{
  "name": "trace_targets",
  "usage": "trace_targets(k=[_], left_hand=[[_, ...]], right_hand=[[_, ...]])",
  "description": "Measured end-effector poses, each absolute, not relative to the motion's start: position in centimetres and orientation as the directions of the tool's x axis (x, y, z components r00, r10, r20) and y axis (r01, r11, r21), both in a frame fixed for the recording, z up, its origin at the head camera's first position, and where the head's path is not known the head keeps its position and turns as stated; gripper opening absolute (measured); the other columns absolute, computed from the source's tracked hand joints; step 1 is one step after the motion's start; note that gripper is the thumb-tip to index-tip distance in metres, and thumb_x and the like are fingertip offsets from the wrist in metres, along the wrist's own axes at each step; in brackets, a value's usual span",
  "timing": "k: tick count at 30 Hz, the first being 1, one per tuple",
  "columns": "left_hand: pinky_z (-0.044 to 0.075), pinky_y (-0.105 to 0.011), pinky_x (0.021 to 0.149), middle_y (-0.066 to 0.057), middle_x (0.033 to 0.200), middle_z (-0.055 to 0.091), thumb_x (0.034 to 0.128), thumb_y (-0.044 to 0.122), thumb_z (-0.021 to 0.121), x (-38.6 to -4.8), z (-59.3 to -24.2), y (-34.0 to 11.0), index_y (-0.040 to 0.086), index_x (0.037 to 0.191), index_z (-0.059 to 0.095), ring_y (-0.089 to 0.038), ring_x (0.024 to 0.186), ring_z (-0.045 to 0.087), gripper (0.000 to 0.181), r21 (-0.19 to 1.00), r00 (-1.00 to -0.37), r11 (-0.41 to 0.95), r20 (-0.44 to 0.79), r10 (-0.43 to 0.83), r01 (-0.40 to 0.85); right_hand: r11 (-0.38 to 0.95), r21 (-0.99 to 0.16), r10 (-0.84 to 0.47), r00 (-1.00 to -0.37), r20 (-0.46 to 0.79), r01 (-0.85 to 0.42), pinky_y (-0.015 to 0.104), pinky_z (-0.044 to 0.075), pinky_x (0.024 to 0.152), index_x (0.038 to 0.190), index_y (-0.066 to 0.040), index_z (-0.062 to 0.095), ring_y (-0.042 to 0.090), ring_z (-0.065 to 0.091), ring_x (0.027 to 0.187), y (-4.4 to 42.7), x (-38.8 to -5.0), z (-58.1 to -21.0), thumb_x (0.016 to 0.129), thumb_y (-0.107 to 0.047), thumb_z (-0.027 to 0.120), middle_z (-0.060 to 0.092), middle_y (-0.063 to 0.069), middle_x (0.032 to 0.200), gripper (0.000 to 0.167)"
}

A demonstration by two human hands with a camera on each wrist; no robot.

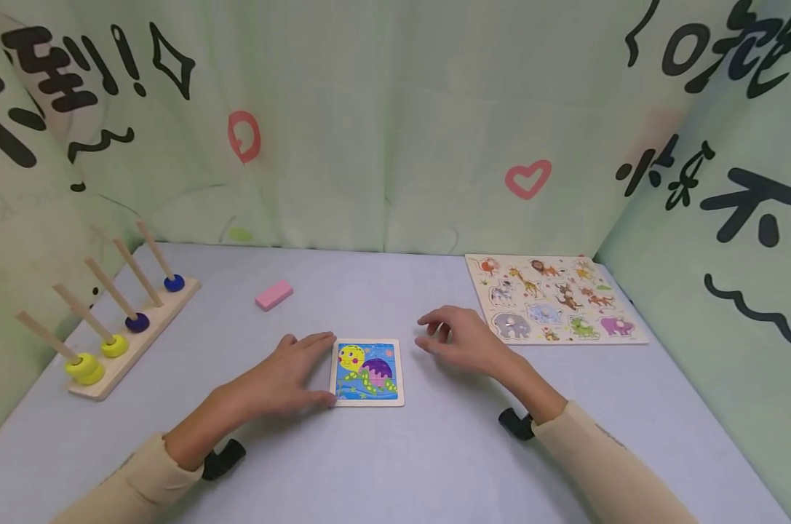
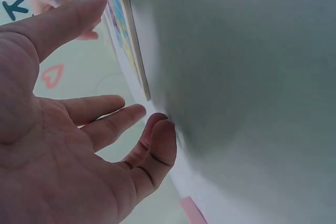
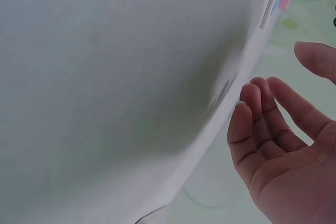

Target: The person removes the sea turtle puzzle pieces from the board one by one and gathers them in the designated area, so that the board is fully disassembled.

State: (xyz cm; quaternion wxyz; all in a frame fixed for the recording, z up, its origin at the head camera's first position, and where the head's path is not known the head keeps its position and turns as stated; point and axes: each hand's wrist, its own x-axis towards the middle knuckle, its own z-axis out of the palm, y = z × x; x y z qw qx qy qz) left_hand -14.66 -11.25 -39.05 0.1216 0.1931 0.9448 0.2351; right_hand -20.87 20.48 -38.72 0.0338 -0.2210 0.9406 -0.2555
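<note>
A small square turtle puzzle (image 1: pixel 369 372) in a pale wooden frame lies flat on the table, its picture filled in. On its left side is my left hand (image 1: pixel 273 382), thumb and fingers spread, the thumb tip at the frame's lower left corner and a fingertip by the upper left one. In the left wrist view the thumb reaches the edge of the puzzle (image 2: pixel 123 30), and the palm holds nothing. To the right of the puzzle, apart from it, my right hand (image 1: pixel 463 338) hovers with loosely bent fingers. Its palm (image 3: pixel 299 177) is bare in the right wrist view.
A pink block (image 1: pixel 273 295) lies behind the puzzle to the left. At the left edge stands a wooden peg rack (image 1: pixel 133 342) with yellow and blue beads. An animal puzzle board (image 1: pixel 555 300) lies at the back right. Pale green curtains (image 1: pixel 382 124) enclose the table.
</note>
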Motion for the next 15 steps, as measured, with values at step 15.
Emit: trace_targets(k=[15], left_hand=[[0.051, -0.043, 0.095, -0.009, 0.169, 0.043, 0.0841, 0.033, 0.090, -14.2, -39.5, -10.6, 0.005, 0.160, 0.044, -0.029, 0.123, 0.045, 0.093, 0.471, -0.905, 0.833, -0.150, 0.399, 0.289]], right_hand=[[0.703, -0.585, -0.517, -0.855, -0.030, -0.404, 0.022, 0.045, 0.067, 0.108, -0.011, 0.078, 0.010, 0.054, 0.073, 17.9, -20.9, -39.2, 0.096, -0.021, 0.078, 0.067, -0.001, 0.085, 0.015]])
